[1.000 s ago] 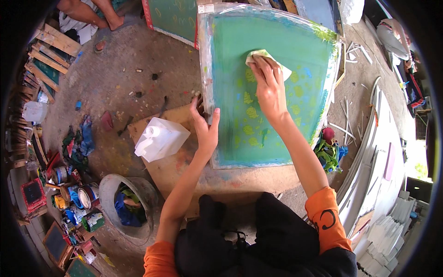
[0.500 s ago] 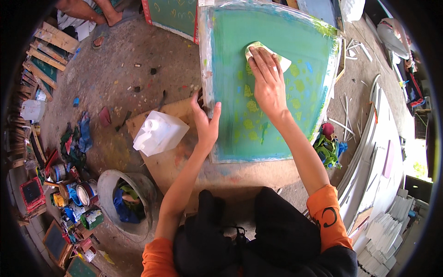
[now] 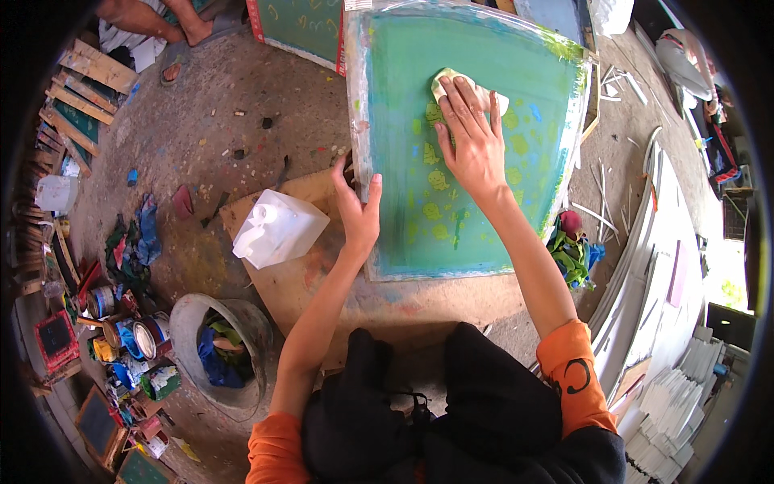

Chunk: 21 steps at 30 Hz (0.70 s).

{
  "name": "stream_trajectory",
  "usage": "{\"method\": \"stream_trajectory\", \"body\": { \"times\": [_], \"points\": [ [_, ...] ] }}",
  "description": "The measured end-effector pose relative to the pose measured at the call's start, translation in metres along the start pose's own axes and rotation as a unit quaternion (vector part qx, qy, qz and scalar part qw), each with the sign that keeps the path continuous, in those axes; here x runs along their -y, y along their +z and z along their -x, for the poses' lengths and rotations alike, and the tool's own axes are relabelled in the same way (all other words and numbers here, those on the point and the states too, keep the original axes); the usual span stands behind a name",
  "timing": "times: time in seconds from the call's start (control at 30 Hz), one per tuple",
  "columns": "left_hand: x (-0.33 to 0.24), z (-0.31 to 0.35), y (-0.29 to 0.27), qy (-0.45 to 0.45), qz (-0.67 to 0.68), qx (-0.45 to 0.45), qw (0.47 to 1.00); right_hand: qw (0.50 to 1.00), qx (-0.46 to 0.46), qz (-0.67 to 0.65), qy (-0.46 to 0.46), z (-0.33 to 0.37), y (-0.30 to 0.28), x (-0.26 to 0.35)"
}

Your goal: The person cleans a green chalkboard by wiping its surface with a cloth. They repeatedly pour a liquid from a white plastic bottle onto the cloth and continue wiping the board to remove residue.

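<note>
A green silk-screen frame (image 3: 403,73) with pale, paint-smeared borders leans up in front of me, small yellow-green printed shapes showing across its mesh. My right hand (image 3: 476,153) presses a folded white-and-yellowish cloth (image 3: 493,98) flat against the mesh, fingers over it. At the frame's left edge is my left hand (image 3: 360,214), its thumb toward the front side and its fingers partly hidden at the edge, steadying it. Beside that hand a translucent white plastic jug (image 3: 284,229) rests on a wooden board (image 3: 322,298), which also bears the frame's lower edge.
A bucket (image 3: 184,339) holding rags stands lower left, near paint cans (image 3: 149,339) and small frames. Another green screen (image 3: 298,28) is at the top. Rags (image 3: 571,262) and white strips (image 3: 637,274) lie right. Another person's foot (image 3: 200,32) shows top left.
My right hand has turned slightly and spread its thumb, staying on the cloth in nearly the same spot. The left hand has barely moved.
</note>
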State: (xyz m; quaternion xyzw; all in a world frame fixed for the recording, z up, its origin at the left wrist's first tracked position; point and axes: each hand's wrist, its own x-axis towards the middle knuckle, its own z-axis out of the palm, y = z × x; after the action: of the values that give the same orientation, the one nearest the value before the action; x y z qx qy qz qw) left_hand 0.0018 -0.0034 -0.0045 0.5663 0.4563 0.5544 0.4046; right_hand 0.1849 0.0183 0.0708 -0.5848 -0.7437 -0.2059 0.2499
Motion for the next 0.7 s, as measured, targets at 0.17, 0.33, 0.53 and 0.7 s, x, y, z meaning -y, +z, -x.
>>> {"method": "stream_trajectory", "body": {
  "times": [0.17,0.33,0.53,0.7],
  "points": [
    [0.001,0.0,0.0,0.009,0.0,-0.01,1.0,0.998,0.03,-0.052,-0.002,0.019,-0.001,0.013],
    [0.004,0.0,-0.002,-0.001,0.02,-0.006,1.0,0.995,0.074,-0.061,-0.011,0.038,-0.008,0.027],
    [0.002,0.0,0.0,0.016,0.007,-0.004,1.0,0.999,0.024,0.023,0.01,0.011,-0.001,0.023],
    [-0.002,-0.001,-0.001,0.025,-0.001,-0.003,1.0,0.999,0.028,0.021,-0.005,0.015,-0.005,0.023]
  ]
}}
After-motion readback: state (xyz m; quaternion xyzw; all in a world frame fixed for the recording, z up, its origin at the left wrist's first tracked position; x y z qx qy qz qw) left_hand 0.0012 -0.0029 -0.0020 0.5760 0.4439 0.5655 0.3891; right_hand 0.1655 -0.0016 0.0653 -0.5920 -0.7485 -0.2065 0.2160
